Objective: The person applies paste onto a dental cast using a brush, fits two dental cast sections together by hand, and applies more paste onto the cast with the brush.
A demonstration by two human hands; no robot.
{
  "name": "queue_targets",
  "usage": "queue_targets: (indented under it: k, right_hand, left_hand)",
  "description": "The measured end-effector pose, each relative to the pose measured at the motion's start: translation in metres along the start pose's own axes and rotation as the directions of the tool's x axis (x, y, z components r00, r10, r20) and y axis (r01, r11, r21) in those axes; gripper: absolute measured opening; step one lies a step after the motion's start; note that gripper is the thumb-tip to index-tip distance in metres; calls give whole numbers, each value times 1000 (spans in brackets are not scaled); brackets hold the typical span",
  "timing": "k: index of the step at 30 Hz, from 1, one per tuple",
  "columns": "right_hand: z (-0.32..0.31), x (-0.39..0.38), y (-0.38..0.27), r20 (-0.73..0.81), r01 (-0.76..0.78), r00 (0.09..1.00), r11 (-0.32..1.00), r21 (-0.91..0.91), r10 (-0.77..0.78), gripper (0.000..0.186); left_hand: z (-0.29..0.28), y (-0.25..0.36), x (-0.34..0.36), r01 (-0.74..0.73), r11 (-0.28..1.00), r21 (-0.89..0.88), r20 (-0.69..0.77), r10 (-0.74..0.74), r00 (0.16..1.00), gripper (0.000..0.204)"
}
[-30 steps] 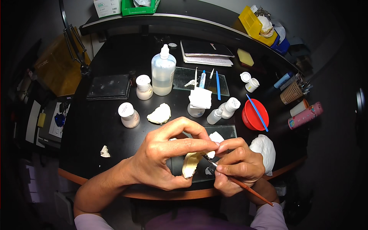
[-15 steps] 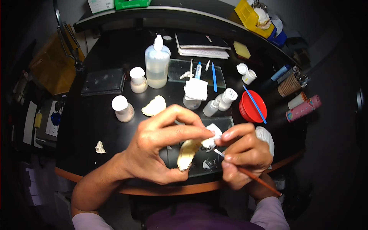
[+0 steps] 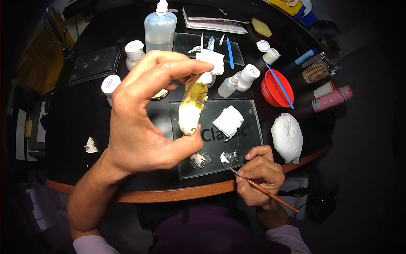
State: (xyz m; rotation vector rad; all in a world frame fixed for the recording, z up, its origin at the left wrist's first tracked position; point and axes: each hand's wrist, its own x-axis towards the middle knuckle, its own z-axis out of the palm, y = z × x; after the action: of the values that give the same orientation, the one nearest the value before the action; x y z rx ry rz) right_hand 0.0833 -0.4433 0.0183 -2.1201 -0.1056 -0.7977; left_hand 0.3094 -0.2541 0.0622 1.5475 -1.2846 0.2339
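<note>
My left hand [image 3: 141, 114] holds a cream, jagged-edged plaster dental cast [image 3: 190, 108] upright between index finger and thumb, above the left part of a glass slab [image 3: 249, 114]. My right hand [image 3: 258, 178] is closed on a thin brush [image 3: 268, 192] with a wooden handle; its tip is at a small white blob of paste [image 3: 224, 158] on the slab. A folded white tissue [image 3: 228, 120] lies higher on the slab, and a pinkish smear [image 3: 198, 160] is near my left thumb.
Around them are white-capped jars [image 3: 249, 78], a large bottle [image 3: 160, 31], a red bowl [image 3: 275, 91] with a blue stick, a white wrapped lump [image 3: 286, 138], notebooks [image 3: 213, 23], a pink tube [image 3: 332, 98] and a small plaster fragment [image 3: 91, 145].
My left hand has risen up and left with the cast. My right hand has moved down from the cast to the slab with the brush. The tissue now shows uncovered.
</note>
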Motion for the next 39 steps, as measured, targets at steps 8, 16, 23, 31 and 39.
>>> queue_targets:
  k: [8, 16, 23, 31, 39]
  right_hand:
    - [24, 14, -13, 102, 19, 995, 999, -45, -14, 14]
    - [24, 13, -10, 104, -4, 994, 996, -85, 12, 13]
    - [26, 14, -11, 121, -28, 992, 995, -95, 39, 14]
    - [25, 18, -13, 143, -43, 988, 995, -92, 56, 14]
    - [16, 23, -13, 133, -22, 991, 999, -30, 26, 15]
  left_hand:
    - [1, -2, 0, -4, 1000, -31, -22, 3, 1000, 72]
    - [-2, 2, 3, -41, 998, -37, -24, 41, 999, 70]
    - [1, 2, 2, -40, 997, -69, -39, 37, 999, 69]
    - [2, 3, 2, -14, 997, -77, -25, 13, 1000, 69]
    - [0, 5, 6, -7, 990, -140, -6, 7, 1000, 68]
